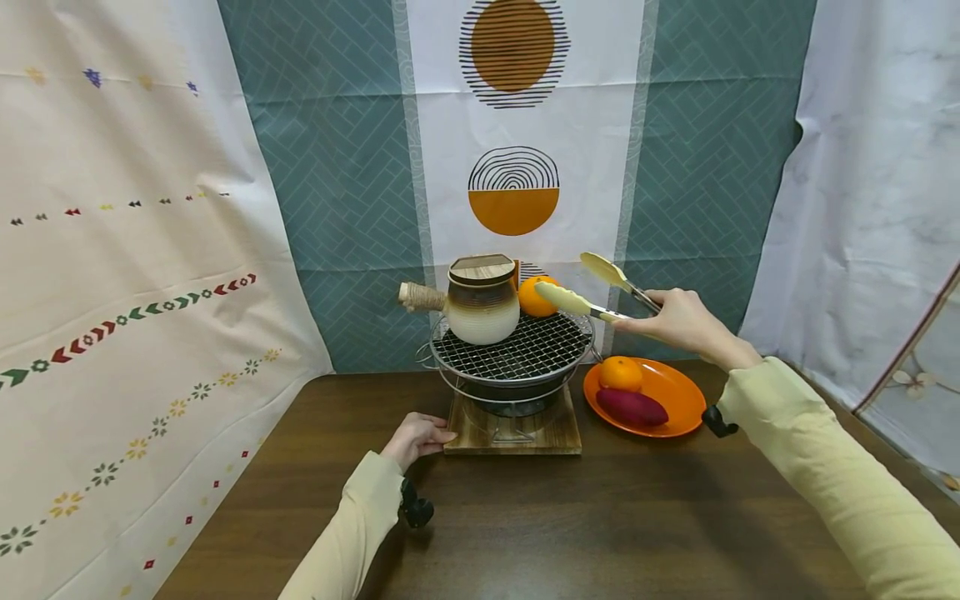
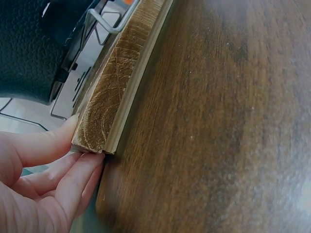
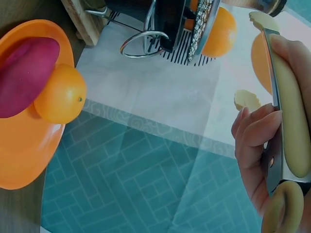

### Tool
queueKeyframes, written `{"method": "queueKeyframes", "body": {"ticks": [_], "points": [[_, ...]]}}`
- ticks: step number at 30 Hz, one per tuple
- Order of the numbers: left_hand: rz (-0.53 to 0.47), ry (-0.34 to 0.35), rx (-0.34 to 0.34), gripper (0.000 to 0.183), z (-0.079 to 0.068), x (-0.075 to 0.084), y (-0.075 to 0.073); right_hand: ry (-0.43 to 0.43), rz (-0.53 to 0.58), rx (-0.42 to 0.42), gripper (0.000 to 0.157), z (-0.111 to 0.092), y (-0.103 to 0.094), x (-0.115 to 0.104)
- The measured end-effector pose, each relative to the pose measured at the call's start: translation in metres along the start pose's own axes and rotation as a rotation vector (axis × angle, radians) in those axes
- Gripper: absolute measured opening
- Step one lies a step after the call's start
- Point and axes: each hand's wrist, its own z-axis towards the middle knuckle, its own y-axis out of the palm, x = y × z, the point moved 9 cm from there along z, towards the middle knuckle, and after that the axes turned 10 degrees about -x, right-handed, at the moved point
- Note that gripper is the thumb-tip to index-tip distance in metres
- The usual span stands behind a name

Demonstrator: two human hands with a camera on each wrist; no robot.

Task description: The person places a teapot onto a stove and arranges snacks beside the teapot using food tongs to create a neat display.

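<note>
My left hand [image 1: 415, 439] pinches the near left corner of a square wooden board [image 2: 119, 80], thumb on top and fingers against the underside edge. My right hand [image 1: 690, 325] grips metal tongs [image 3: 277, 97] with pale yellow tips and grips. The tongs are spread apart; in the head view one tip overlaps the right side of an orange [image 1: 534, 297] and the other is higher, to the right. That orange sits on the wire mesh [image 1: 543, 348] of a round tabletop grill, which stands on the board.
A white and brown pot [image 1: 483, 322] with a wooden lid and rope-wrapped side handle stands on the mesh, left of the orange. Right of the grill, an orange plate [image 1: 686, 404] holds another orange [image 1: 621, 374] and a purple sweet potato [image 1: 632, 407]. A patterned cloth hangs behind.
</note>
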Motion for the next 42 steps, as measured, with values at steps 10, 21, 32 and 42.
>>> {"method": "queueKeyframes", "body": {"ticks": [10, 21, 32, 42], "points": [[0.006, 0.004, -0.001, 0.038, 0.000, 0.000, 0.000, 0.044, -0.010, 0.068, 0.064, -0.014, -0.016, 0.020], [0.027, -0.012, 0.009, 0.037, 0.002, -0.001, -0.001, 0.104, -0.006, 0.080, 0.061, -0.031, -0.021, 0.050], [0.033, -0.020, 0.008, 0.037, 0.002, -0.002, 0.000, 0.124, -0.014, 0.058, 0.060, -0.044, -0.015, 0.076], [0.028, -0.014, 0.008, 0.038, 0.002, -0.001, -0.001, 0.150, -0.043, 0.040, 0.058, -0.054, -0.009, 0.099]]}}
